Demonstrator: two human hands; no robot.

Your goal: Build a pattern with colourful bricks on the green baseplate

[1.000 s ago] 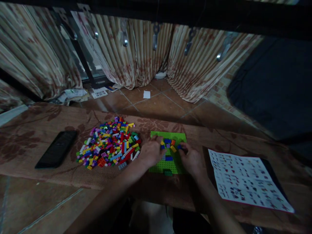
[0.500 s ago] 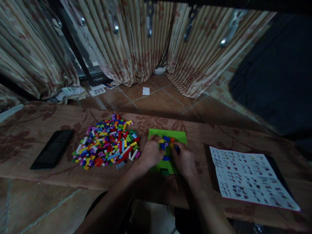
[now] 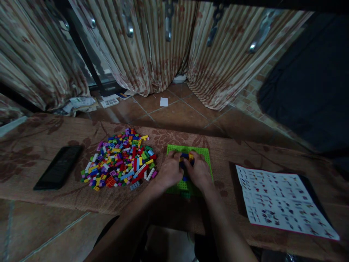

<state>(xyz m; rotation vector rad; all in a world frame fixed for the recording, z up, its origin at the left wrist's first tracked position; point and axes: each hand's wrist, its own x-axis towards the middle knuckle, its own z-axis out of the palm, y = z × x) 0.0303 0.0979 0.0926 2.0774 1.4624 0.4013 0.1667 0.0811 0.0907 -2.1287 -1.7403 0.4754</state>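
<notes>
A green studded baseplate (image 3: 205, 154) lies on the cloth-covered bench in front of me. Blue, yellow and orange toy bricks (image 3: 186, 157) are clustered near its middle, partly covered by my fingers. From the left, my left hand (image 3: 171, 170) curls its fingers against the cluster. My right hand (image 3: 200, 170) closes on the cluster's other side, thumb and fingers around the bricks. Which single brick each hand touches is hidden. Left of the plate spreads a large heap of loose, many-coloured bricks (image 3: 120, 160).
A black phone (image 3: 58, 167) lies at the left of the bench (image 3: 68, 200). To the right rests a printed instruction sheet (image 3: 283, 200) on something dark. Beyond the bench hang striped curtains (image 3: 152, 54), and papers (image 3: 81, 103) lie on the tiled floor.
My right hand has moved left and its fingers have come in over the bricks, covering more of them. My left hand stays at nearly the same spot.
</notes>
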